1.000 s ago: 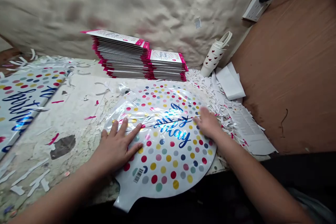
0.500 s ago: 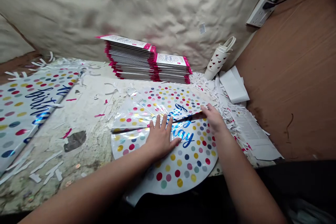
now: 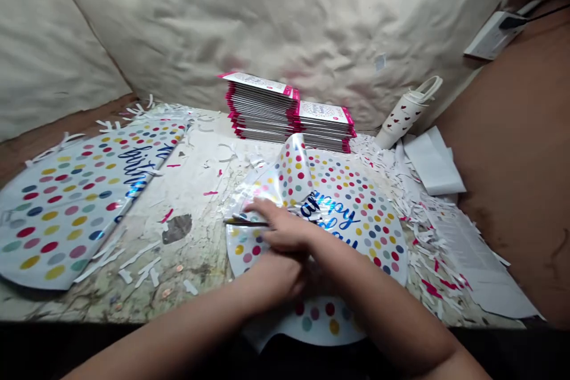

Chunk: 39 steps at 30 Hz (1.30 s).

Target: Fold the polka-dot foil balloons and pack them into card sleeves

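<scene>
A flat, round foil balloon with coloured dots and blue lettering lies in front of me. Its upper layer is partly folded over, and a curled flap stands up from it. My right hand reaches across to the left over my other arm, its fingers closed at the folded edge of the foil beside a dark crease. Beneath the right wrist, my left hand rests on the balloon; its fingers are mostly hidden.
Another folded dotted foil balloon lies at the left. Stacked pink-edged packets stand at the back. A white tumbler with hearts leans near paper shreds and white sheets on the right. A power socket is on the side wall.
My right hand has swung from the balloon's right side leftward over my left hand, drawing the foil layer over into a raised curl. The view has shifted left.
</scene>
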Motion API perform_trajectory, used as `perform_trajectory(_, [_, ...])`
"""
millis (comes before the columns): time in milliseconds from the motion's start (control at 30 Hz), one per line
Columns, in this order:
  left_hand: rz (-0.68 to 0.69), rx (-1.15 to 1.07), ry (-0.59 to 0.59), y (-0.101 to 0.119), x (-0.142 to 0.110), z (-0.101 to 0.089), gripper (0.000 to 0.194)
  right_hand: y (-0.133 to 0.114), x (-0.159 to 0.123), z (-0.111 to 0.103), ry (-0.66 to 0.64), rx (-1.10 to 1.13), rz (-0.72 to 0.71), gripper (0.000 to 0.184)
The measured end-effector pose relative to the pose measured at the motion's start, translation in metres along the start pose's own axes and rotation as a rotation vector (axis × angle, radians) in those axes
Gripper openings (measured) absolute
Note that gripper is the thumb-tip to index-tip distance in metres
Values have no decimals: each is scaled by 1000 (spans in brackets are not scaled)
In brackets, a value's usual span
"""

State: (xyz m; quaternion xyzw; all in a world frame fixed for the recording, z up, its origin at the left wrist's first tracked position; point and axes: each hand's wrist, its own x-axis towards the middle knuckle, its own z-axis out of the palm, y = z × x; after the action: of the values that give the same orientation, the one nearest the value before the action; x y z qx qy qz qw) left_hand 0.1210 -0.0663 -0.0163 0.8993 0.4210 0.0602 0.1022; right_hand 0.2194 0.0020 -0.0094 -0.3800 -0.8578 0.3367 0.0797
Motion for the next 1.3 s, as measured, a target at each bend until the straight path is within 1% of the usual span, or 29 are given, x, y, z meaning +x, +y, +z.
perform_trajectory(33, [42, -15, -23, -8, -10, -7, 16, 8, -4, -2, 86, 13, -8, 60])
perform_trajectory(100, [114, 34, 7, -32, -25, -19, 22, 20, -8, -3, 222, 11, -2, 51])
perform_trajectory(167, [80, 193, 108, -63, -30, -29, 33, 23, -8, 2, 255, -19, -8, 44])
perform_trajectory(200, [57, 286, 128, -78, -30, -35, 33, 22, -5, 6, 266, -35, -13, 40])
perform_trajectory(267, [39, 427, 89, -100, -26, -45, 26, 15, 3, 16, 313, -80, -5, 31])
perform_trajectory(300, [44, 471, 81, -104, -24, -51, 26, 11, 8, 22, 342, -106, 10, 27])
perform_trajectory(333, [53, 498, 106, -105, -22, -55, 28, 8, 13, 27, 374, -131, 30, 24])
perform_trajectory(433, [82, 466, 330, -87, -21, -57, 26, 4, 27, 35, 473, -180, 85, 13])
perform_trajectory(467, [114, 418, 362, -80, -22, -52, 25, 7, 28, 33, 509, -184, 101, 14])
perform_trajectory(500, [147, 366, 355, -74, -24, -45, 25, 11, 26, 27, 551, -183, 117, 17])
perform_trajectory(533, [166, 316, 312, -70, -26, -36, 26, 17, 21, 17, 599, -177, 134, 19])
perform_trajectory(600, [134, 230, 172, -70, -30, -18, 41, 30, 1, -13, 731, -159, 180, 23])
perform_trajectory(633, [84, 186, 109, -73, -31, -11, 53, 36, -13, -31, 840, -155, 208, 27])
perform_trajectory(667, [25, 131, 56, -77, -32, -6, 62, 41, -29, -49, 985, -159, 240, 30])
perform_trajectory(700, [-30, 61, 16, -81, -32, -4, 67, 44, -45, -64, 1220, -180, 264, 31])
perform_trajectory(733, [-76, -31, -7, -83, -31, -5, 68, 45, -61, -75, 1394, -234, 260, 31])
perform_trajectory(767, [-121, -150, -12, -84, -30, -8, 66, 43, -75, -81, 1481, -296, 211, 28])
perform_trajectory(800, [-181, -315, -4, -83, -29, -14, 63, 40, -87, -81, 1481, -366, 125, 24])
perform_trajectory(833, [-258, -536, 4, -79, -29, -20, 61, 34, -95, -75, 1384, -432, 17, 21])
perform_trajectory(867, [-341, -807, -5, -74, -28, -26, 62, 28, -100, -63, 1237, -488, -92, 23])
perform_trajectory(933, [-492, -1394, -86, -57, -28, -35, 67, 16, -102, -30, 941, -587, -240, 31])
perform_trajectory(967, [-552, -1638, -138, -47, -29, -37, 67, 11, -101, -12, 837, -636, -274, 32])
perform_trajectory(1000, [-611, -1810, -181, -38, -30, -36, 64, 8, -100, 5, 765, -680, -289, 31])
perform_trajectory(1033, [-678, -1903, -213, -29, -31, -34, 57, 6, -99, 19, 717, -708, -298, 29])
perform_trajectory(1067, [-756, -1935, -224, -21, -32, -31, 50, 5, -100, 28, 678, -715, -312, 28])
perform_trajectory(1100, [-833, -1932, -221, -15, -33, -26, 46, 5, -103, 34, 637, -700, -330, 27])
perform_trajectory(1167, [-944, -1894, -211, -8, -35, -19, 41, 10, -116, 32, 571, -614, -344, 31])
perform_trajectory(1233, [-1000, -1870, -198, -8, -37, -17, 32, 19, -136, 20, 589, -481, -246, 47])
perform_trajectory(1300, [-1046, -1848, -201, -10, -38, -18, 24, 32, -156, 7, 688, -324, -26, 60])
